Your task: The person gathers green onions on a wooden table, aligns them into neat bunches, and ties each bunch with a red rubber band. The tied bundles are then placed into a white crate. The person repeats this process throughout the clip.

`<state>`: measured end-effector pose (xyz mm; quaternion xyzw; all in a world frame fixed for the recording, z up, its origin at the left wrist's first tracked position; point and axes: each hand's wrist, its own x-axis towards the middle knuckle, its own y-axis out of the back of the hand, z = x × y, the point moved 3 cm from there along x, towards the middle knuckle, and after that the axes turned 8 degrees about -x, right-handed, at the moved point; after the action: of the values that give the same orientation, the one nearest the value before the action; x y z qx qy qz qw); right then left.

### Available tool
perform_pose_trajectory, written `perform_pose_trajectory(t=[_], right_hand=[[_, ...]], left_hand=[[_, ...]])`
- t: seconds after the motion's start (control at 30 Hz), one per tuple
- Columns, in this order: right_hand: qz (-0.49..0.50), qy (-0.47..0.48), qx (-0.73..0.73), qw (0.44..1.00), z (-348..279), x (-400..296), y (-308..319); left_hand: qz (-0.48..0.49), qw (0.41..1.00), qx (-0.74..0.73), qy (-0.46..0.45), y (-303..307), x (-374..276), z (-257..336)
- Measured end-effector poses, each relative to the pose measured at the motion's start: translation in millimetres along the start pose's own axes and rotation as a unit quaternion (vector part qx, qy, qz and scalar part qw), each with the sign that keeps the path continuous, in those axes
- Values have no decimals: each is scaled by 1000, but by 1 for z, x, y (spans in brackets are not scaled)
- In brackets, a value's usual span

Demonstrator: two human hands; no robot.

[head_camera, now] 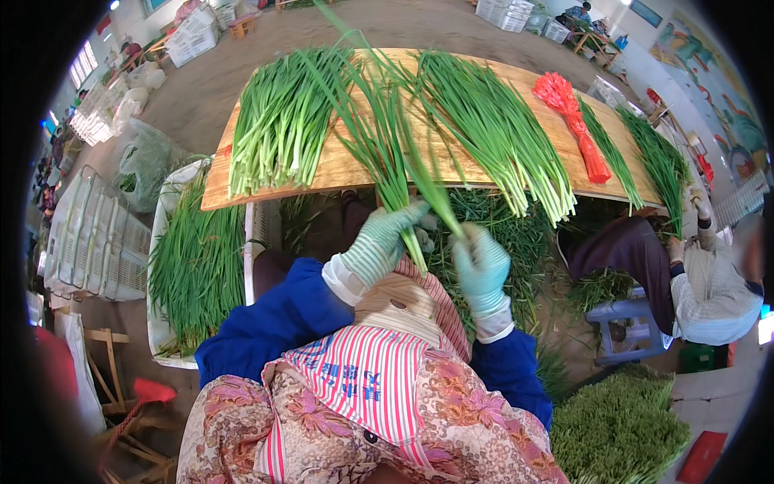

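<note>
My left hand (pixel 384 239), in a green-striped work glove, is closed around a small bunch of garlic chives (pixel 393 175), whose pale stem ends poke out below the fingers. Gloved alike, my right hand (pixel 482 266) grips other chives (pixel 436 196), blurred, with their leaves slanting up and left. Both hands are just in front of the near edge of a wooden board table (pixel 357 136). On the board lie a thick pile of chives (pixel 281 124) at the left and another pile (pixel 499 133) right of centre. Red plastic ties (pixel 571 121) lie bundled farther right.
A white crate (pixel 158 254) full of chives stands at my left, near stacked white baskets (pixel 97 242). Loose greens (pixel 502 248) cover the floor under the table. At right a co-worker (pixel 713 290) sits by a blue stool (pixel 629 327); cut greens (pixel 617 423) are piled lower right.
</note>
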<state>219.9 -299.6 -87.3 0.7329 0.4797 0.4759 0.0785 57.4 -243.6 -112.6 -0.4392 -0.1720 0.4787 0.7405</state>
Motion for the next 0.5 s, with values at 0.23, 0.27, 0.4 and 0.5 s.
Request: perform_pose_trajectory(t=[0.23,0.27,0.4,0.5], right_hand=[[-188,-180,332,907,15,-23,-25],[-174,-143,265,938,17,-17,-31],[-182,-298,368,862,0,-5,-35],[-102,-317,430,839,7,-11,-39]], left_hand=[[28,998,50,2,16,2,-11],[17,998,53,14,14,-1,-10],[5,997,70,-13,18,2,-13],[28,997,70,-12,12,1,-10]])
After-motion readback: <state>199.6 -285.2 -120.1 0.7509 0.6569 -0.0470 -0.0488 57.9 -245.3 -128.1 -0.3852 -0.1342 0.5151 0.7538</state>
